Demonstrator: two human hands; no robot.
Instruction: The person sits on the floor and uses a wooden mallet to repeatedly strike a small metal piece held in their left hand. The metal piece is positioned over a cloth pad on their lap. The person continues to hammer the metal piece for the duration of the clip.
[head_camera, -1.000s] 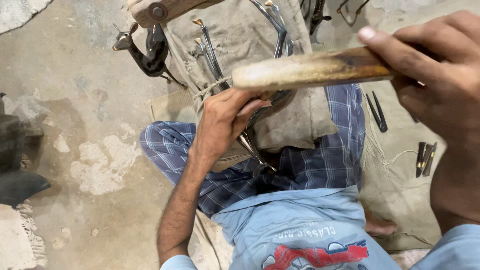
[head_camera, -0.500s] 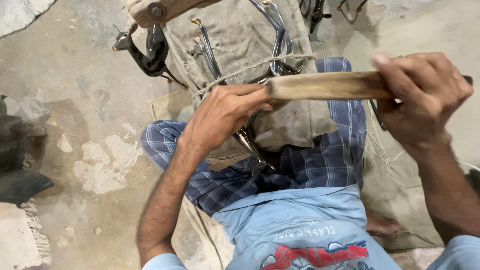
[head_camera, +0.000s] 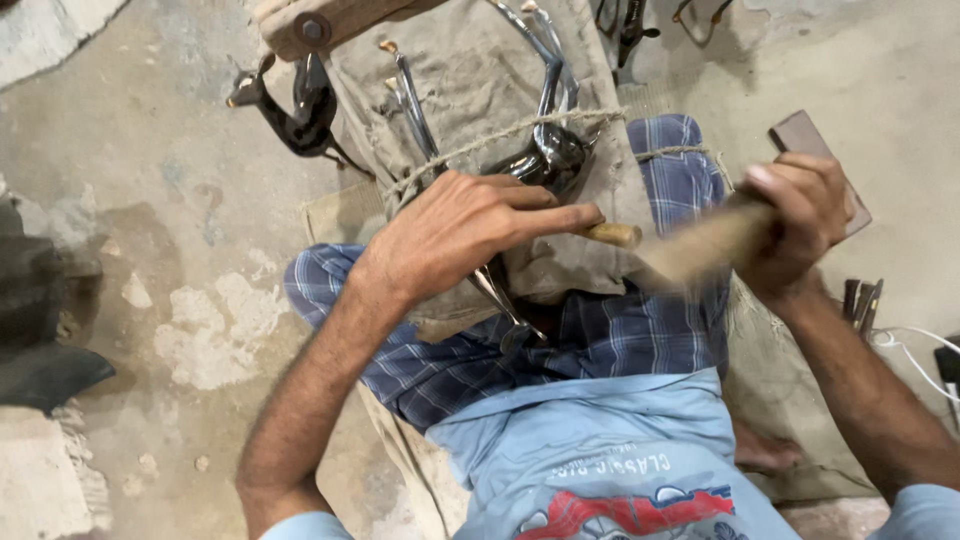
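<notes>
Head view, looking down on a seated person. The left hand (head_camera: 455, 235) is laid flat over a dark polished metal piece (head_camera: 545, 150), its fingers (head_camera: 545, 215) stretched narrow and together; a short wooden handle end (head_camera: 612, 234) shows just beyond the fingertips, though whether it is gripped or only pressed down cannot be told. The metal piece lies directly under and ahead of these fingers, wrapped in a tan cloth (head_camera: 470, 90) and lashed with cord (head_camera: 500, 140), presumably so that it is cushioned and kept from shifting on the lap. The right hand (head_camera: 795, 215) is closed around a wooden stick (head_camera: 700, 248), which is blurred and reaches from the fingers toward the left fingertips; the firm wrap appears suited to a fast stroke. A flat brown block (head_camera: 815, 150) is seen behind the right fingers, and thin metal tools (head_camera: 862, 300) lie near the right wrist. A dark animal figurine (head_camera: 290, 110) stands on the floor, well apart from the left fingers, beyond the cloth's edge.
</notes>
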